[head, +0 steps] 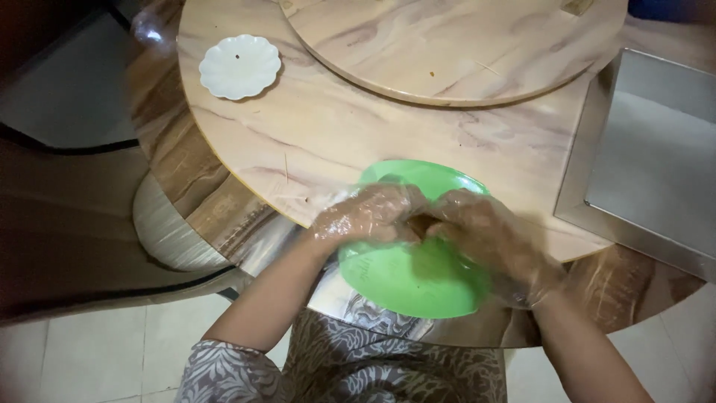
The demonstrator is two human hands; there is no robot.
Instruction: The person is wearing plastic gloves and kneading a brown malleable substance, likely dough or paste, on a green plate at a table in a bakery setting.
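Below centre of the frame, our left hand [365, 216] and right hand [488, 239], in clear plastic gloves, curl closed together over a small brown morsel [419, 225] above the round green plastic plate [406, 280]. We judge it soft and slippery; pinch gently.

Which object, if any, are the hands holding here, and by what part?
Both gloved hands, left hand and right hand, meet over a green plate. Something small and brownish sits between the fingers; what it is, and the grip, cannot be told.

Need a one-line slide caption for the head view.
Both hands, left and right, in clear plastic gloves meet over a round green plastic plate at the wooden table's edge.
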